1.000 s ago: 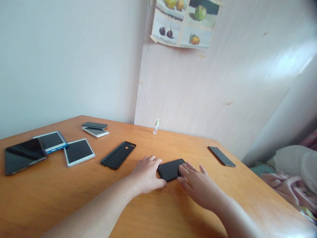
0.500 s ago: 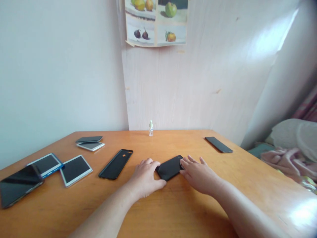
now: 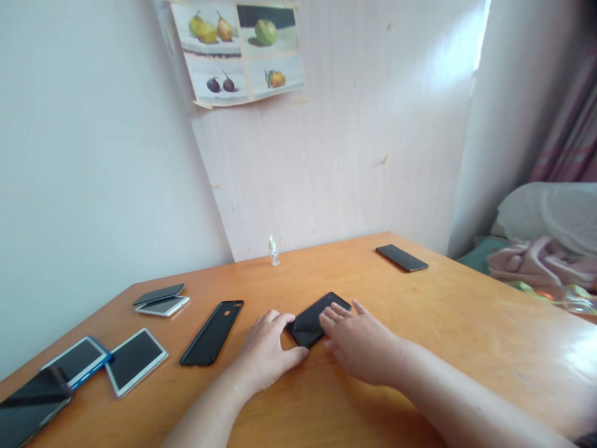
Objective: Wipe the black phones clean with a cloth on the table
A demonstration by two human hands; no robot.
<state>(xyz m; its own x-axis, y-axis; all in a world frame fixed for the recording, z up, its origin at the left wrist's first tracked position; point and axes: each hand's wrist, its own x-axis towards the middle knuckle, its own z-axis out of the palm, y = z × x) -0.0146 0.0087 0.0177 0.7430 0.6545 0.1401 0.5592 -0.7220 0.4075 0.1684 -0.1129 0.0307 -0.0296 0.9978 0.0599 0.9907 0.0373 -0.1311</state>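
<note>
A black smartphone lies slantwise on the wooden table, its dark glossy face up. My left hand grips its near left end, thumb at the lower corner and index finger at the upper one. Across the phone's right part lie the outstretched fingers of my right hand, flat over the glass and hiding some of it. Left of my left hand rests a black phone case, hollow side up, with a camera hole near its far end.
At left lie a white tablet-like phone, a blue-edged one and a large dark phone. Two stacked phones sit farther back. A small spray bottle stands near the wall; another dark phone lies far right.
My right hand has slid leftward over the phone's glass from its right end. My left hand keeps its hold on the left end. The camera view has tilted and turned right.
</note>
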